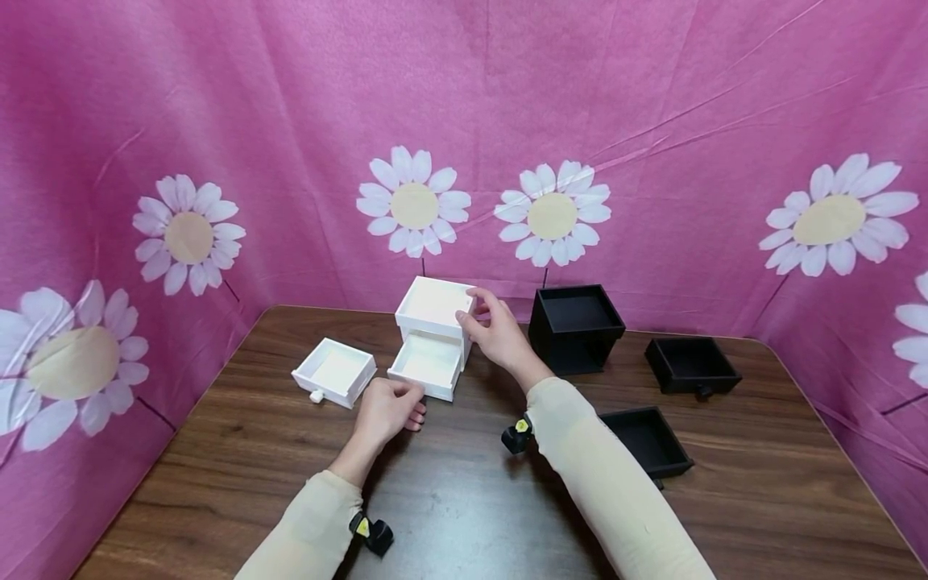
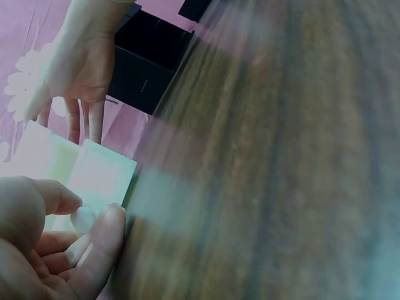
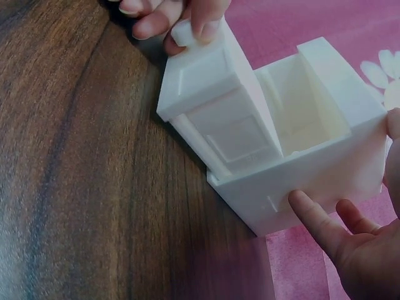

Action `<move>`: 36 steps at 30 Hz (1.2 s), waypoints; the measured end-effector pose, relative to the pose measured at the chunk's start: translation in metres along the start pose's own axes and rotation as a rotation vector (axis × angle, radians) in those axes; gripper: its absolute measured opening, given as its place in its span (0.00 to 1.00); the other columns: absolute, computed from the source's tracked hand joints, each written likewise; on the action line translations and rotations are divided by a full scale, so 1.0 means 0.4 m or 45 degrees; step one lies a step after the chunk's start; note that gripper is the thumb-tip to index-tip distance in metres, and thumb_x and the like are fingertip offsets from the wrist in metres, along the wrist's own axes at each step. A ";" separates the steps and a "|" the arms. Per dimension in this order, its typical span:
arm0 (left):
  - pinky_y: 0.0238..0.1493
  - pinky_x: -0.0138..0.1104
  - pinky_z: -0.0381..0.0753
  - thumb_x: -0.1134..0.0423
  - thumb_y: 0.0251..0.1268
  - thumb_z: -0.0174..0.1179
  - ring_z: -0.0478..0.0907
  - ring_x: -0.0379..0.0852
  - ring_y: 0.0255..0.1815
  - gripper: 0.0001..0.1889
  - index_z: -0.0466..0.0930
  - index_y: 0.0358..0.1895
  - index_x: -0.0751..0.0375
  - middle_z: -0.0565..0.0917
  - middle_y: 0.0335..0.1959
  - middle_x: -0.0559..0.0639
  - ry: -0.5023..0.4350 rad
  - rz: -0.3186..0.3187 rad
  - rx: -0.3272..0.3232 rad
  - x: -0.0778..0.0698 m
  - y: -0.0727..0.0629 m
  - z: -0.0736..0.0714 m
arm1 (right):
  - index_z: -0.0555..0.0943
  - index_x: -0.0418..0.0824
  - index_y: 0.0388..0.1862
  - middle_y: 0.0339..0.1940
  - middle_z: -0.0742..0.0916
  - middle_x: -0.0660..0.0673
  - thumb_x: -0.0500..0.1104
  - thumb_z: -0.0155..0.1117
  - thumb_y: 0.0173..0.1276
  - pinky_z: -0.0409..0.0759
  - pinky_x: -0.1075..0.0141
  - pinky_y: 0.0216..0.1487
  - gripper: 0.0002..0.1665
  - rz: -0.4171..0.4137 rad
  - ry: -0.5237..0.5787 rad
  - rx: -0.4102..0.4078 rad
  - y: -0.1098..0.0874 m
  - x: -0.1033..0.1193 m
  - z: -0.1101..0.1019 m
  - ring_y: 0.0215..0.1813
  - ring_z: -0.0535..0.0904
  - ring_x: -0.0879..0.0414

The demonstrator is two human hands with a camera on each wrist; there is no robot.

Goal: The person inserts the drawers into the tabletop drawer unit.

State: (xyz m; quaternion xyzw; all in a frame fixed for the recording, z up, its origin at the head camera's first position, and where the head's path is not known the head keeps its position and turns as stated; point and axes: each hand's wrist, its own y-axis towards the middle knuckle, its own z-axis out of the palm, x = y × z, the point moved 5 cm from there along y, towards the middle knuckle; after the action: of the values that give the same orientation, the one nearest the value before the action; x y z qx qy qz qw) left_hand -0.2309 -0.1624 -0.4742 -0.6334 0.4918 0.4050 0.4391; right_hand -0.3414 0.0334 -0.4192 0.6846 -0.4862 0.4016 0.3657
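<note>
A small white cabinet [image 1: 433, 304] stands at the back of the table, its lower drawer [image 1: 428, 362] pulled partway out. My left hand [image 1: 387, 411] pinches the drawer's round white knob [image 2: 82, 220] between thumb and finger. In the right wrist view the drawer [image 3: 231, 134] juts from the cabinet body [image 3: 337, 162], beside an uncovered compartment. My right hand [image 1: 500, 334] rests against the cabinet's right side and top edge, with fairly straight fingers [image 3: 322, 228] touching the side wall. A second white drawer [image 1: 333, 373] with a knob lies left of the cabinet.
Right of the white cabinet stands a black cabinet [image 1: 576, 326] with an open front. Two loose black drawers, one at the far right [image 1: 692, 366] and one nearer [image 1: 648, 443], partly behind my right sleeve, lie on the wooden table [image 1: 449, 499]. Pink flowered cloth [image 1: 478, 97] hangs around it.
</note>
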 end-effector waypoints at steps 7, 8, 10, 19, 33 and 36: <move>0.21 0.35 0.86 0.69 0.74 0.57 0.82 0.37 0.15 0.14 0.90 0.40 0.77 0.89 0.21 0.58 0.058 0.023 0.027 -0.007 0.013 0.003 | 0.69 0.45 0.81 0.67 0.76 0.33 0.51 0.66 0.81 0.90 0.54 0.55 0.35 0.015 -0.002 0.010 0.002 -0.002 0.002 0.65 0.83 0.39; 0.21 0.35 0.86 0.68 0.74 0.58 0.83 0.37 0.15 0.14 0.90 0.40 0.77 0.89 0.21 0.57 0.066 0.024 0.026 -0.009 0.016 0.004 | 0.69 0.45 0.81 0.67 0.76 0.33 0.51 0.66 0.81 0.90 0.54 0.56 0.35 0.015 -0.002 0.010 0.002 -0.002 0.002 0.65 0.83 0.39; 0.22 0.35 0.86 0.68 0.74 0.57 0.83 0.37 0.15 0.13 0.90 0.40 0.75 0.89 0.21 0.56 0.078 0.018 0.026 -0.011 0.022 0.003 | 0.69 0.45 0.81 0.67 0.76 0.33 0.51 0.66 0.81 0.90 0.54 0.56 0.35 0.014 -0.006 0.006 0.000 -0.001 0.001 0.65 0.83 0.39; 0.23 0.35 0.87 0.69 0.75 0.57 0.83 0.38 0.15 0.13 0.89 0.40 0.77 0.89 0.23 0.58 0.088 0.008 0.044 -0.014 0.031 0.003 | 0.69 0.45 0.81 0.67 0.76 0.33 0.51 0.66 0.81 0.90 0.53 0.56 0.35 0.006 -0.016 0.004 -0.001 -0.001 -0.001 0.66 0.82 0.39; 0.22 0.37 0.87 0.67 0.74 0.59 0.83 0.39 0.16 0.13 0.90 0.40 0.75 0.89 0.22 0.56 0.110 0.018 0.045 -0.024 0.064 0.022 | 0.70 0.45 0.80 0.65 0.77 0.33 0.50 0.67 0.81 0.91 0.54 0.54 0.34 0.009 0.008 -0.015 -0.005 -0.009 0.003 0.64 0.84 0.38; 0.22 0.37 0.87 0.67 0.73 0.58 0.84 0.40 0.16 0.13 0.90 0.39 0.75 0.89 0.22 0.57 0.115 0.027 0.039 -0.030 0.075 0.022 | 0.70 0.45 0.80 0.65 0.77 0.33 0.50 0.67 0.81 0.91 0.54 0.54 0.34 0.000 0.004 -0.018 -0.002 -0.005 0.001 0.64 0.84 0.38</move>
State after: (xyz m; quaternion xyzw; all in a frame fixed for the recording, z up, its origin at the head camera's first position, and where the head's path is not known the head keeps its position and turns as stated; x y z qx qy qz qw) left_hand -0.2632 -0.1548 -0.4699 -0.6392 0.5238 0.3730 0.4217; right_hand -0.3409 0.0339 -0.4211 0.6813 -0.4885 0.3992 0.3713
